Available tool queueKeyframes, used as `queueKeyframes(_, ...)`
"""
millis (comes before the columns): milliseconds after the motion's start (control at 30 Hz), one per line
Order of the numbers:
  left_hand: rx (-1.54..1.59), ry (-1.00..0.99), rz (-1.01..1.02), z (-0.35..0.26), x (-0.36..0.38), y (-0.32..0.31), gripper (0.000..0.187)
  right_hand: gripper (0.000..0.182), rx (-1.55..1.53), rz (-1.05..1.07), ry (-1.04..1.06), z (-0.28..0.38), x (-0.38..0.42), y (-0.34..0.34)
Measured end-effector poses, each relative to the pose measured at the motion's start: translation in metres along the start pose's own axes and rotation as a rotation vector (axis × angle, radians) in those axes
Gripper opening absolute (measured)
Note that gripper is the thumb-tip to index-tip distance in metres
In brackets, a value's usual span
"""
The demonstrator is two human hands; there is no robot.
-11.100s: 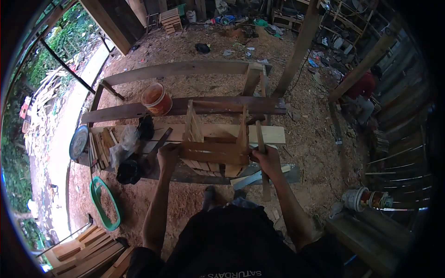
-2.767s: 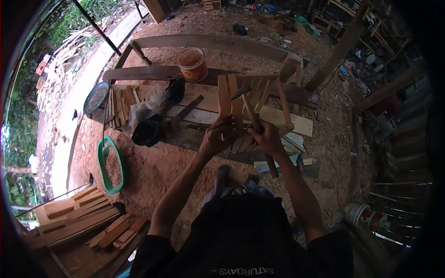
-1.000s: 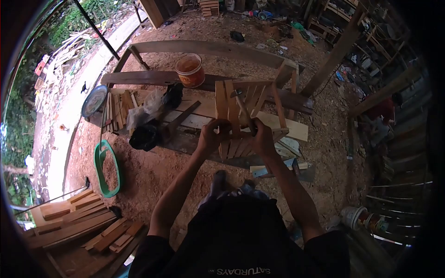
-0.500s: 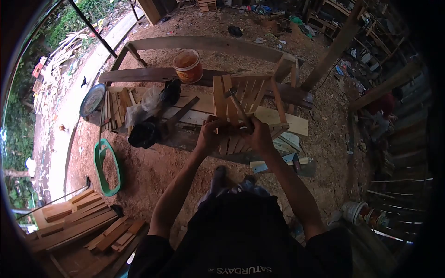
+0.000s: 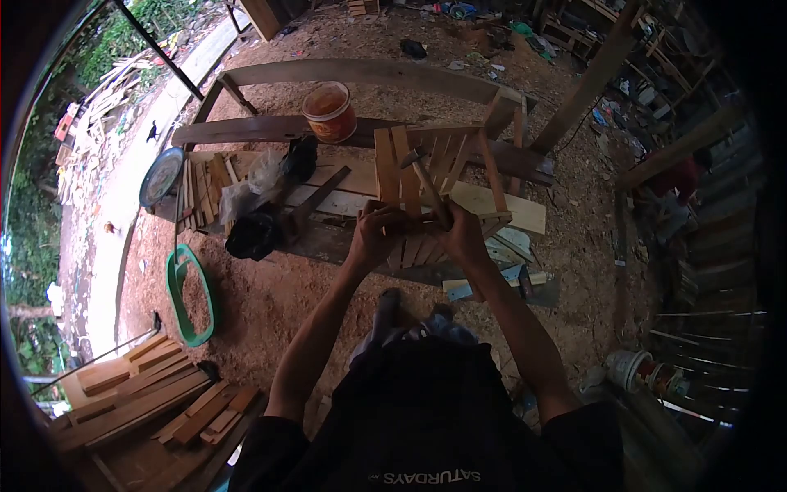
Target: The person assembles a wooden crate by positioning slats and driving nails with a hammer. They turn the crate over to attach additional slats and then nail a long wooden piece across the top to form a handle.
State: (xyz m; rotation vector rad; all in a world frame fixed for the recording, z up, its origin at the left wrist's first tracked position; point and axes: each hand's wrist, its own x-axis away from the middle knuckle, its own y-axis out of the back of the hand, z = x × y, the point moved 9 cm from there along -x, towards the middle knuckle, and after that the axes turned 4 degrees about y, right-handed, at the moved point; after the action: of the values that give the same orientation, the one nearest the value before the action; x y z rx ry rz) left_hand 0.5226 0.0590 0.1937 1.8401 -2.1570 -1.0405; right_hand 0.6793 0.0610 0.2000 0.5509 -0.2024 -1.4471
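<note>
The left hand (image 5: 373, 232) pinches a slat of the crate (image 5: 426, 176) steady while the right hand (image 5: 463, 238) grips the hammer (image 5: 422, 176) above it.

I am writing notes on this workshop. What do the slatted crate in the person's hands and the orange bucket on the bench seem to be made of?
The slatted crate looks like raw, unpainted wood: pale matte slats with no coating visible. The orange bucket looks like plastic, judging by its even orange colour and light rim, though metal cannot be excluded. The hammer in the right hand appears to have a wooden handle and a dark, probably metal, head.
</note>
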Motion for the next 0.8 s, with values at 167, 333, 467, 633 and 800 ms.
queueKeyframes(167, -0.033, -0.014, -0.041, -0.005, 0.001, 0.003, 0.013, 0.029, 0.019, 0.017, 0.009, -0.002, 0.0, -0.002)
queueKeyframes(333, -0.085, -0.012, -0.035, -0.01, 0.0, 0.003, 0.012, 0.027, 0.032, 0.012, 0.018, 0.003, 0.0, 0.001)
queueKeyframes(467, -0.109, 0.009, -0.057, -0.01, 0.002, 0.001, 0.012, 0.028, 0.003, 0.013, 0.008, -0.005, -0.001, -0.003)
queueKeyframes(633, -0.14, 0.031, -0.059, -0.011, 0.002, 0.001, 0.013, 0.028, 0.052, 0.018, 0.001, -0.01, 0.0, -0.004)
queueKeyframes(800, -0.158, 0.042, -0.047, -0.011, 0.002, 0.0, 0.014, 0.029, 0.002, 0.052, -0.017, -0.002, 0.0, -0.003)
